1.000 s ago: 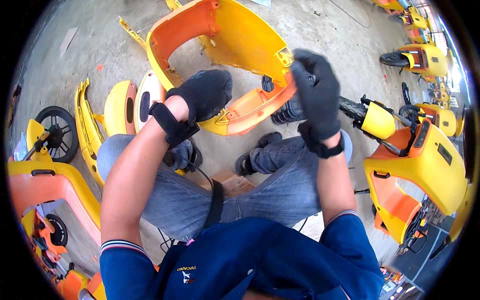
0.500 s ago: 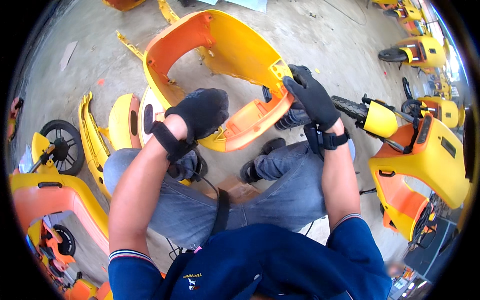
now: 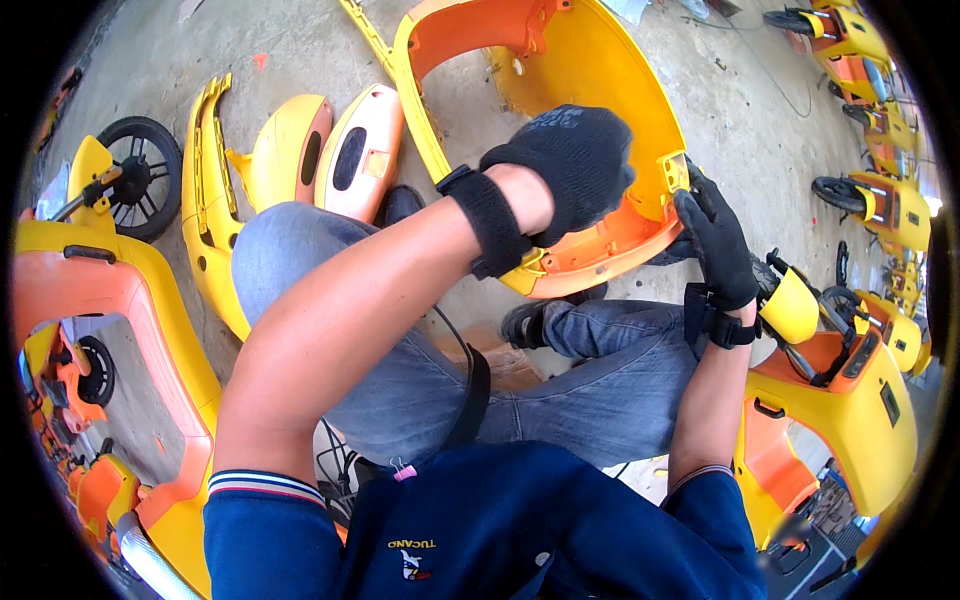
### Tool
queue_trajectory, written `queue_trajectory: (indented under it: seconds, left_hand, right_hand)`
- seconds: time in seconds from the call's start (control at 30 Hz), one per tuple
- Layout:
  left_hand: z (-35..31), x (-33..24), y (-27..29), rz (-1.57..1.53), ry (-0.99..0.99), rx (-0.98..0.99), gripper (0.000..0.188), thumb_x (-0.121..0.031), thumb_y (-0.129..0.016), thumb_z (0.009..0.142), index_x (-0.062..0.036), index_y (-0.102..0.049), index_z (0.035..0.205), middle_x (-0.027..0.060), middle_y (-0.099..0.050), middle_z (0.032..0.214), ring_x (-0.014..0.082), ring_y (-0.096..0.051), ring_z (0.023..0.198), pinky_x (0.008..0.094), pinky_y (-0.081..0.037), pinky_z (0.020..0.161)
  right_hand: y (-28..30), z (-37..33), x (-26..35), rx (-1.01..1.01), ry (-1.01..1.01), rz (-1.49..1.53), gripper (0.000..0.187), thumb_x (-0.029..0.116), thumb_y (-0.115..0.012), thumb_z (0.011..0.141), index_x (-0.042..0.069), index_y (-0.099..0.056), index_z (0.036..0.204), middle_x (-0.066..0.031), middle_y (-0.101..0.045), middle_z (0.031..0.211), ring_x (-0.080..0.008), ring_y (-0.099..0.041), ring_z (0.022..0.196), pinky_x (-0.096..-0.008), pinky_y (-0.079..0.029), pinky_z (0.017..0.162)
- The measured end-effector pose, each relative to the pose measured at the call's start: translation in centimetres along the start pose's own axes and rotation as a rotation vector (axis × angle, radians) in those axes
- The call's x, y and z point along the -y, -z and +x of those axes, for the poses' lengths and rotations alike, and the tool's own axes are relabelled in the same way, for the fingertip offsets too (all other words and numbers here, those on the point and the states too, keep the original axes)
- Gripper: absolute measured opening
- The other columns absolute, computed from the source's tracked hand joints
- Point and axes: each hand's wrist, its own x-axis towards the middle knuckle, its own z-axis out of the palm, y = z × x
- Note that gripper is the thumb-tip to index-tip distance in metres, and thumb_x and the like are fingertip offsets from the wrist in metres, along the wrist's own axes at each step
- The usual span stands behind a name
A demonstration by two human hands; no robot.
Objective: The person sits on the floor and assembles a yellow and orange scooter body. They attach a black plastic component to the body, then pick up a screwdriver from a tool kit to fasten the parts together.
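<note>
Since the earlier frame the left hand (image 3: 572, 172) has swung across the opening of the yellow-and-orange scooter body shell (image 3: 610, 85), from its near-left rim toward its right side. Its black-gloved fingers curl out of my sight, so I can't tell whether it holds anything. The right hand (image 3: 718, 235), gloved too, pinches the shell's right rim between thumb and fingers. The shell sits upper centre of the frame. Loose yellow panels (image 3: 272, 150) lie on the concrete floor (image 3: 290, 45) at upper left; a scooter (image 3: 855, 395) stands at right.
</note>
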Motion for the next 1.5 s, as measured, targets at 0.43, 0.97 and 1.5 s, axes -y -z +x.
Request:
queue_trajectory:
  seconds: [0.43, 0.97, 1.5]
  left_hand:
    - [3.8, 0.2, -5.0, 0.056, -0.078, 0.047, 0.023, -0.027, -0.071, 0.075, -0.0048, -0.075, 0.078, 0.0163, -0.068, 0.076, 0.0309, -0.066, 0.071, 0.0414, -0.053, 0.068]
    - [3.2, 0.7, -4.7, -0.315, 0.038, 0.366, 0.010, -0.009, -0.066, 0.087, 0.0000, -0.069, 0.089, 0.0088, -0.066, 0.077, 0.0157, -0.065, 0.068, 0.0293, -0.056, 0.061]
    - [2.0, -0.8, -4.7, -1.004, 0.706, 0.405, 0.021, -0.004, -0.066, 0.089, 0.0051, -0.066, 0.107, 0.0125, -0.071, 0.095, 0.0176, -0.070, 0.079, 0.0278, -0.060, 0.073]
  right_hand:
    - [-0.2, -0.2, 0.3, 0.014, -0.056, -0.103, 0.046, 0.025, -0.054, 0.098, 0.000, -0.050, 0.137, -0.0076, -0.060, 0.123, -0.0142, -0.055, 0.110, -0.0288, -0.042, 0.097]
    - [0.5, -0.3, -0.6, 0.009, 0.046, -0.093, 0.050, 0.033, -0.062, 0.092, 0.002, -0.054, 0.131, -0.0103, -0.064, 0.110, -0.0166, -0.060, 0.094, -0.0300, -0.048, 0.085]
    - [0.1, -0.6, -1.4, -0.019, 0.117, -0.069, 0.049, 0.041, -0.061, 0.093, 0.007, -0.054, 0.128, -0.0001, -0.057, 0.074, -0.0048, -0.051, 0.056, -0.0222, -0.042, 0.047]
